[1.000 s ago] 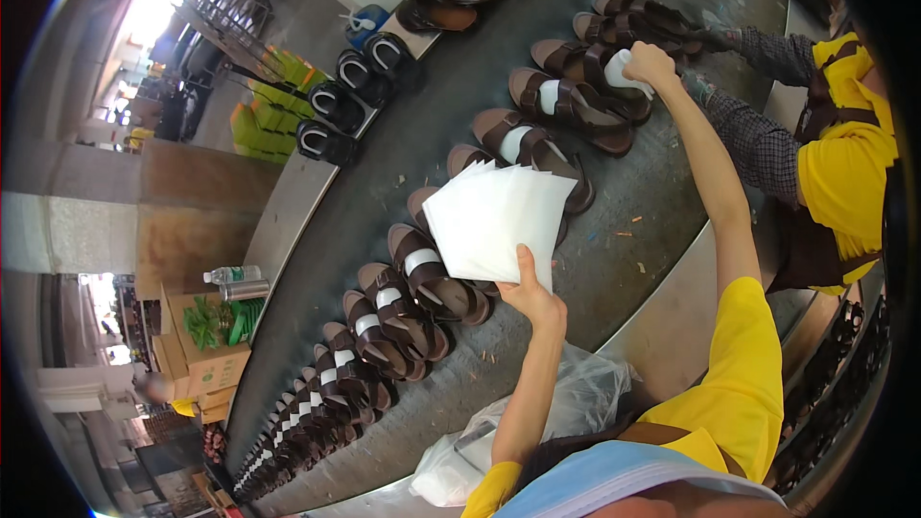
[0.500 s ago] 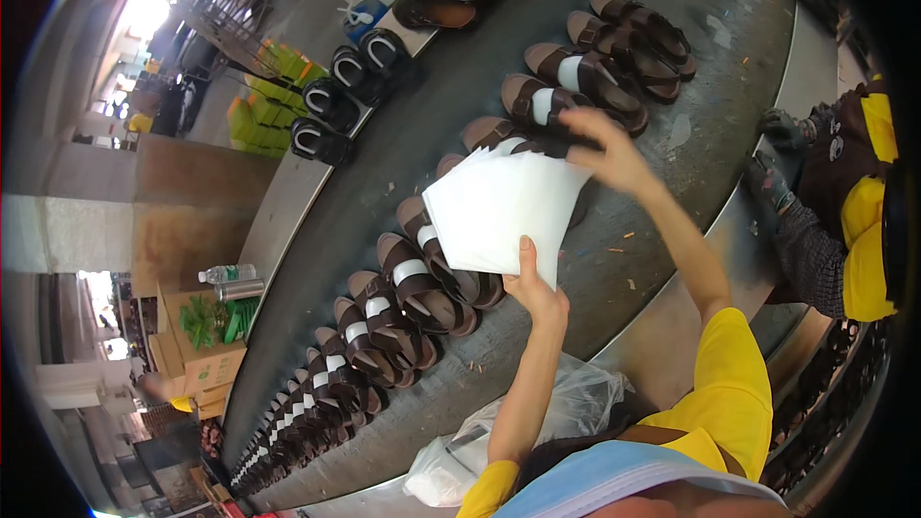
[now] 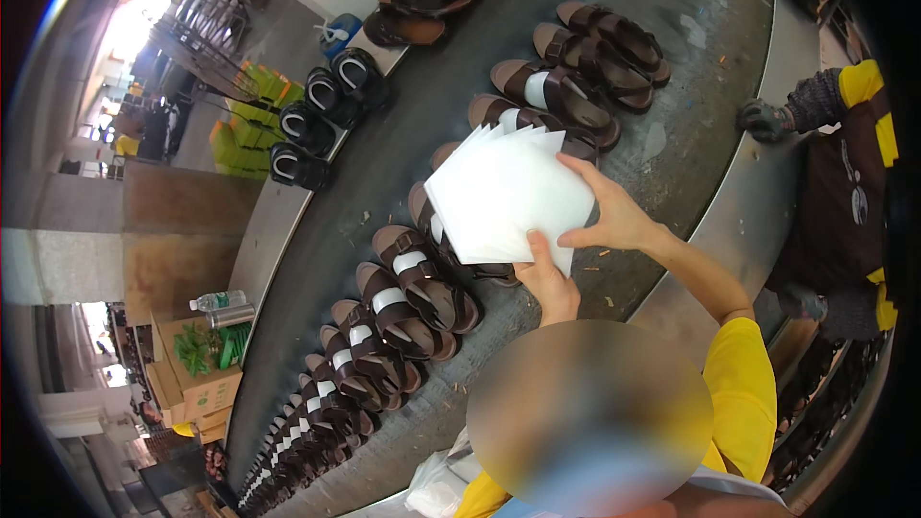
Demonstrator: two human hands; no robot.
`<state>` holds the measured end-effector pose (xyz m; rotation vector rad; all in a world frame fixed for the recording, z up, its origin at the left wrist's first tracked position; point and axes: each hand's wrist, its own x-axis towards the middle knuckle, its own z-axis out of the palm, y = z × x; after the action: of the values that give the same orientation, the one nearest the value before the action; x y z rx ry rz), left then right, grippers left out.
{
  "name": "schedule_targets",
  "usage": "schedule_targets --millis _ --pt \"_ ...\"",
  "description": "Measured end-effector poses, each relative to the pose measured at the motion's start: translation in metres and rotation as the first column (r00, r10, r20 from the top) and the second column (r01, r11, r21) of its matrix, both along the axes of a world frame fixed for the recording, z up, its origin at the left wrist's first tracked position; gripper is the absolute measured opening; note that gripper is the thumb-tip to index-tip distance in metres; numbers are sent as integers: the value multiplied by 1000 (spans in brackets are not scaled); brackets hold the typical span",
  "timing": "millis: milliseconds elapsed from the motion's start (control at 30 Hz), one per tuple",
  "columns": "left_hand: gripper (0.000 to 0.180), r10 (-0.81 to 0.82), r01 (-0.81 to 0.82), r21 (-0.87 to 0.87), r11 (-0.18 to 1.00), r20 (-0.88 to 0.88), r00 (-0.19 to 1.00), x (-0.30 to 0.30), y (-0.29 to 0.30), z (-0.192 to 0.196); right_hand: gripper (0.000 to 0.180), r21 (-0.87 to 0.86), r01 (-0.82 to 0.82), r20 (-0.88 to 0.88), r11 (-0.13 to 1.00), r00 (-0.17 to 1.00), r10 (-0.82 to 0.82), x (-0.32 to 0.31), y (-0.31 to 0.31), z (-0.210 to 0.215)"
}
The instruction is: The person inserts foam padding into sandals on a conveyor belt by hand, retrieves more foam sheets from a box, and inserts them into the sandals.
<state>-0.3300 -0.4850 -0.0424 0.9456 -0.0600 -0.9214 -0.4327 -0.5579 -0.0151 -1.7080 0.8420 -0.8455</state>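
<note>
A fanned stack of white sheets (image 3: pixel 508 194), thin like paper, is held over the row of sandals. My left hand (image 3: pixel 552 288) is closed on its lower edge, thumb on top. At the stack's right corner, my right hand (image 3: pixel 619 216) grips the edge between thumb and fingers. Beneath and behind the stack, part of the row of brown strapped sandals is hidden. Just beyond it lies a pair of brown sandals (image 3: pixel 566 101) with white pieces under the straps. The farther brown sandals (image 3: pixel 614 53) show no white piece. Nearer sandals (image 3: pixel 417 278) have white pieces too.
The sandals rest on a long dark conveyor belt (image 3: pixel 384 163). Black shoes (image 3: pixel 321 101) and more brown sandals (image 3: pixel 408 24) line its far ledge. Across at right, a co-worker's gloved hand (image 3: pixel 765 122) rests near the metal edge. A plastic bag (image 3: pixel 436 487) lies close to me.
My right hand has come down from above the sandals onto the stack's right edge. The whole view has shifted slightly, and the co-worker's hands have moved apart.
</note>
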Motion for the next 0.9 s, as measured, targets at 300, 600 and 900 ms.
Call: schedule_targets --millis 300,600,900 --pt "29 -97 39 207 978 276 956 3 6 -5 37 -445 340 -742 828 376 -554 -99 -202 -19" --pt "30 -57 27 128 991 242 969 10 -1 -15 31 -173 412 -771 895 509 -383 -66 -289 -122" --pt "32 3 -66 223 973 275 962 12 -8 -8 28 -443 569 -286 693 643 -710 4 -224 -131"
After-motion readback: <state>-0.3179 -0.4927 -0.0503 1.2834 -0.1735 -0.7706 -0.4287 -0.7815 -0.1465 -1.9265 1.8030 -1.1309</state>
